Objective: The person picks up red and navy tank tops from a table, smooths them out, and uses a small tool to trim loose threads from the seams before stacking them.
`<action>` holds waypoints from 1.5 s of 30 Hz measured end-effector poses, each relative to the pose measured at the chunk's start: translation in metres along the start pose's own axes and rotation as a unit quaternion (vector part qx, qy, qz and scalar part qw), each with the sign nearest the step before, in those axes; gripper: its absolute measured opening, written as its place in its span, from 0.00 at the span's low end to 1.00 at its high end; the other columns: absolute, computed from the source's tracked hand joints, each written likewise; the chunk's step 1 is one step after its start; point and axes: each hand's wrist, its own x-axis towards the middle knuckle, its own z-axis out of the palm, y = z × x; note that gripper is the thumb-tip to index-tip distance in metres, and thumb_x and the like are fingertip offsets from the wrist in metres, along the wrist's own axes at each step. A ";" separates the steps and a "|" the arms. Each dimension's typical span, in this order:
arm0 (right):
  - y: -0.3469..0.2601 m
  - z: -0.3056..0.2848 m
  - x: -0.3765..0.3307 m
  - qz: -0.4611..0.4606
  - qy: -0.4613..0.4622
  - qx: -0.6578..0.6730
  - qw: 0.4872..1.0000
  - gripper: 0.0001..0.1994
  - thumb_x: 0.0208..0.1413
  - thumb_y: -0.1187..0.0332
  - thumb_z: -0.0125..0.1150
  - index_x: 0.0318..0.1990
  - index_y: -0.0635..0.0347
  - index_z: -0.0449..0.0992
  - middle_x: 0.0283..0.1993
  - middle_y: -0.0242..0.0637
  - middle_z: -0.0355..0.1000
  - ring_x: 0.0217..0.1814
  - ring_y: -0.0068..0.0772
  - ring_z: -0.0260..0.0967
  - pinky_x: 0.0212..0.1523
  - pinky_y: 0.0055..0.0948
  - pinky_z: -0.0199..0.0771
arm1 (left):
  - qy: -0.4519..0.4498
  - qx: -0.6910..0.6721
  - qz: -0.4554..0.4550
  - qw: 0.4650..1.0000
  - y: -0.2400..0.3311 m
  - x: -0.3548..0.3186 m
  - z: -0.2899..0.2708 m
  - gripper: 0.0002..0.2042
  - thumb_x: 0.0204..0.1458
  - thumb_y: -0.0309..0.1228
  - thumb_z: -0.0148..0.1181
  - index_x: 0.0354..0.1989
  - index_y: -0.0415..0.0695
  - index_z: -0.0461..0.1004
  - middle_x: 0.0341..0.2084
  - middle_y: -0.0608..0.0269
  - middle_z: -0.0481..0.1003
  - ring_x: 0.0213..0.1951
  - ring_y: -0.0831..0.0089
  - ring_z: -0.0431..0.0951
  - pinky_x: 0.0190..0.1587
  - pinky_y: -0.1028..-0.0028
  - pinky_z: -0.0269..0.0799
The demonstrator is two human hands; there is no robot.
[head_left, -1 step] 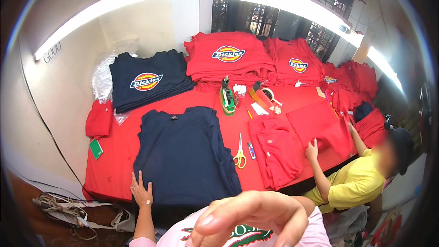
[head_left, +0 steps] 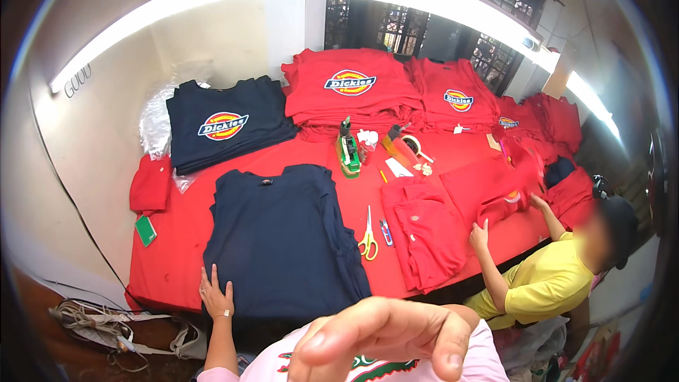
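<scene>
A navy sleeveless shirt (head_left: 279, 240) lies spread flat, collar away from me, on a stack of the same cloth at the front of the table. My left hand (head_left: 215, 296) rests on its near left edge with fingers apart and a small white patch at the wrist. Large and close in front of my chest, my right hand (head_left: 385, 336) hangs above the near edge of the table. Its fingers are loosely curved and spread, with nothing visible between them. Yellow-handled scissors (head_left: 368, 239) and a blue cutter knife (head_left: 386, 233) lie right of the navy shirt.
Navy printed shirts (head_left: 226, 141) and red printed shirts (head_left: 353, 99) are stacked along the back. A green tape dispenser (head_left: 348, 152) stands mid-table. Folded red garments (head_left: 423, 233) lie to the right, beside a co-worker in a yellow shirt (head_left: 548, 283). A green card (head_left: 146, 231) lies at left.
The co-worker has shifted the red garment in their hands, and part of its print now shows. My right hand has turned slightly; my left hand stays on the navy shirt.
</scene>
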 end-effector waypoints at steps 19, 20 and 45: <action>-0.045 0.010 -0.007 -0.110 0.028 -0.150 0.982 0.04 0.72 0.63 0.65 0.46 0.46 0.84 0.43 0.29 0.86 0.58 0.33 0.85 0.65 0.38 0.63 | 0.009 -0.021 -0.014 1.000 -0.005 -0.005 -0.002 0.38 0.60 0.42 0.65 0.81 0.60 0.60 0.79 0.47 0.56 0.75 0.45 0.62 0.78 0.49 0.54; -0.046 0.018 -0.008 -0.130 0.020 -0.182 0.974 0.07 0.70 0.63 0.67 0.37 0.47 0.83 0.40 0.29 0.86 0.53 0.33 0.86 0.65 0.38 0.63 | 0.012 -0.033 -0.002 0.999 0.001 -0.001 0.006 0.37 0.61 0.43 0.65 0.80 0.60 0.61 0.79 0.47 0.56 0.75 0.45 0.61 0.78 0.49 0.54; 0.111 -0.037 -0.535 0.391 0.820 -0.054 0.414 0.09 0.64 0.57 0.60 0.43 0.48 0.81 0.42 0.25 0.73 0.47 0.25 0.62 0.50 0.33 0.57 | 0.025 0.021 -0.006 0.999 -0.024 -0.008 -0.016 0.36 0.63 0.42 0.63 0.81 0.60 0.60 0.79 0.48 0.57 0.74 0.45 0.63 0.77 0.50 0.55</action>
